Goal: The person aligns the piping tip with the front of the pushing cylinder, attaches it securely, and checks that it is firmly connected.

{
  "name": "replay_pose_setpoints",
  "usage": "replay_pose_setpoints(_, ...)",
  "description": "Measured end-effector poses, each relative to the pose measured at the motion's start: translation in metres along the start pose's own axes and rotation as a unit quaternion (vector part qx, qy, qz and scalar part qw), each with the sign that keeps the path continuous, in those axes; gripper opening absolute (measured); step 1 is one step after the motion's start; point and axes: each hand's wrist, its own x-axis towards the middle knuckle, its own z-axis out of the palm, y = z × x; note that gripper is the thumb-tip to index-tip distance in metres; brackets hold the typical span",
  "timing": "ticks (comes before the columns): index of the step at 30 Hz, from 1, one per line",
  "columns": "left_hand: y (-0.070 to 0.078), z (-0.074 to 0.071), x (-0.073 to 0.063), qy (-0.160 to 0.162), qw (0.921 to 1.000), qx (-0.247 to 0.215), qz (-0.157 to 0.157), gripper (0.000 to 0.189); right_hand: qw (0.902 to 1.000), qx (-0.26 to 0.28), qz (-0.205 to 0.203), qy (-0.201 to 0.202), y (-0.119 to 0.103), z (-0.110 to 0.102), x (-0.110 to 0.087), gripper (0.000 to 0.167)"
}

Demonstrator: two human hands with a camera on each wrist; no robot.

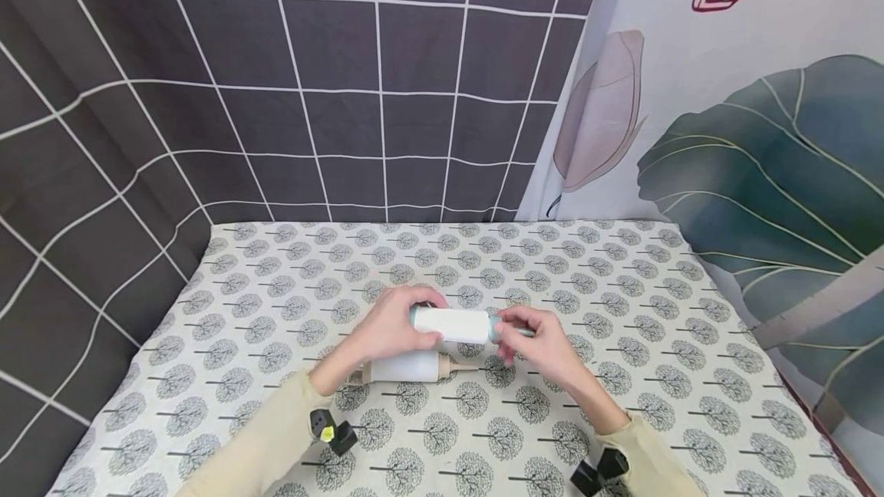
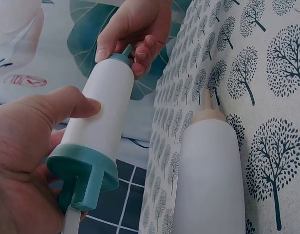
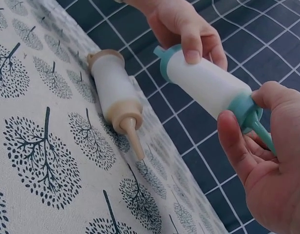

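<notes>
Above the table, both hands hold a white nozzle dispenser (image 1: 456, 325) with teal ends, a tube lying roughly level. My left hand (image 1: 395, 322) grips its barrel near the left end, thumb laid along the white wall. A teal end cap (image 2: 84, 165) with a bracket-like handle shows below that hand in the left wrist view. At the other end, my right hand (image 1: 542, 340) pinches the teal collar (image 3: 242, 108) with thumb and fingers, beside the thin teal nozzle (image 3: 263, 135). A second dispenser (image 1: 406, 366), white with beige ends, lies on the cloth just nearer.
A pale tablecloth (image 1: 276, 359) with dark tree prints covers the table. Dark grid-patterned fabric (image 1: 331, 83) hangs behind and to the left. At the right hangs a white curtain (image 1: 746, 37) with large leaf prints.
</notes>
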Motion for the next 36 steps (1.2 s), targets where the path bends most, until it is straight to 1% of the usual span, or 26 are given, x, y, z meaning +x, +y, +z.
replay_pose_setpoints(3,0.0003,0.001,-0.0004,0.004,1.0,-0.003,0.0,0.037,0.9998,0.015,0.011,0.002,-0.0005,0.0,-0.0001,0.029)
replay_pose_setpoints(8,0.0022,0.0019,-0.0008,0.011,0.9998,-0.009,-0.011,0.036,0.9986,0.039,0.034,0.009,-0.0005,0.0006,0.0012,0.031)
replay_pose_setpoints(11,0.0018,0.0025,-0.001,0.011,0.9998,-0.009,-0.014,0.036,0.9975,0.05,0.05,0.009,-0.001,0.0013,0.0017,0.035)
replay_pose_setpoints(15,-0.0005,0.0032,-0.0011,0.009,0.9998,-0.008,-0.015,0.037,0.9967,0.056,0.058,0.009,-0.0026,0.0015,0.0014,0.038)
replay_pose_setpoints(21,-0.0033,0.0033,-0.0012,0.009,0.9997,-0.013,-0.016,0.038,0.998,0.036,0.052,0.008,-0.0036,0.0003,0.0007,0.039)
replay_pose_setpoints(23,-0.004,0.0032,-0.0011,0.008,0.9998,-0.013,-0.013,0.038,0.9987,0.027,0.044,0.004,-0.0042,-0.0008,0.0,0.04)
replay_pose_setpoints(30,-0.0045,0.0031,-0.0008,0.008,0.9999,-0.009,-0.007,0.037,0.9993,0.027,-0.006,-0.027,-0.0039,-0.0018,0.0,0.042)
replay_pose_setpoints(33,-0.0045,0.0033,-0.0008,0.008,0.9999,-0.01,-0.01,0.037,0.9992,0.02,-0.021,-0.028,-0.0032,-0.0007,0.0005,0.043)
replay_pose_setpoints(36,-0.0047,0.0033,-0.0008,0.008,0.9998,-0.01,-0.016,0.037,0.9988,0.029,-0.027,-0.029,-0.0032,0.0,0.0001,0.041)
